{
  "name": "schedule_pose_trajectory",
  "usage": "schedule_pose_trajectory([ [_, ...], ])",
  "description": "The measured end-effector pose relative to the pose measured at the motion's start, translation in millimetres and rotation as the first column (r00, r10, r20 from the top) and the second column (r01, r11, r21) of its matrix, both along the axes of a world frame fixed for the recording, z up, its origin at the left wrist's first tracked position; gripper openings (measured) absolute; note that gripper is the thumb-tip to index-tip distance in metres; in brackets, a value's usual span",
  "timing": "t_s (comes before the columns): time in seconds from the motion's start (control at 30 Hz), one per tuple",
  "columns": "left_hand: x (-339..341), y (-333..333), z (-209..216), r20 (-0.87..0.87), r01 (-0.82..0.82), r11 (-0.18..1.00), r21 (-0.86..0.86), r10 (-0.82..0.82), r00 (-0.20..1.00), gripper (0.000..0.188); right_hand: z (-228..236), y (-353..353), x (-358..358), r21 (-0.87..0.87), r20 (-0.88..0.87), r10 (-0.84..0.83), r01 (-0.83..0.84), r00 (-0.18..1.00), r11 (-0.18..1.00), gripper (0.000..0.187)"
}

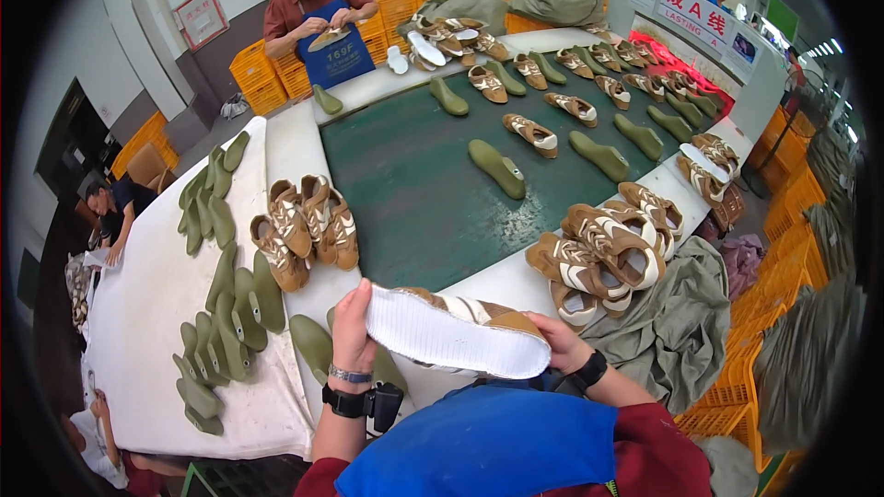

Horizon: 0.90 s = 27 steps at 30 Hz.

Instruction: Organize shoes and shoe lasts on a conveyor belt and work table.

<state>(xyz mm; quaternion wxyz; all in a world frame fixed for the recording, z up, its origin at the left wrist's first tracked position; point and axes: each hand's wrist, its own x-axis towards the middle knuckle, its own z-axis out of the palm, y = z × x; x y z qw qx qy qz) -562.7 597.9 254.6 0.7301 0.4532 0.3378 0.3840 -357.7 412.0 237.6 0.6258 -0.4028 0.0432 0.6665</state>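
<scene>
A brown and white sneaker upper lies sideways between my two hands, its white stitched underside turned up toward me. My left hand grips one end, thumb up along the edge. At the other end my right hand is closed around the brown part, its fingers partly hidden by the upper. Beside my left wrist, green shoe lasts lie on the white ledge, some partly covered by my arm. Beyond my right hand is a heap of brown and white sneaker uppers; another group of uppers stands ahead of my left hand.
A green conveyor belt carries spaced uppers and lasts. Several lasts cover part of the white cloth-topped table at left. Grey-green cloth and orange crates border the right. Across the belt, a person handles an upper.
</scene>
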Motion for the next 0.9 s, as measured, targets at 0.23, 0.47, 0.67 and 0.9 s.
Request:
schedule_pose_trajectory([
  [0.23, -43, 13, -54, -0.630, 0.206, 0.828, 0.521, 0.211, 0.747, 0.043, -45, 26, 32, 0.264, 0.465, 0.220, -0.372, 0.857, 0.890, 0.021],
  [0.47, -88, -44, -133, -0.853, 0.603, 0.612, 0.511, 0.451, 0.265, 0.052, -53, 112, 17, -0.090, 0.991, 0.121, -0.392, 0.053, 0.916, 0.026],
  [0.67, -79, -52, -147, -0.781, 0.445, 0.646, 0.620, 0.453, 0.431, 0.046, -61, 190, 37, -0.209, 0.933, 0.110, -0.265, -0.344, 0.941, 0.021],
  [0.9, -79, -59, -147, -0.757, 0.405, 0.641, 0.652, 0.515, 0.402, 0.036, -100, 302, 93, -0.366, 0.820, 0.326, 0.008, -0.471, 0.931, 0.022],
])
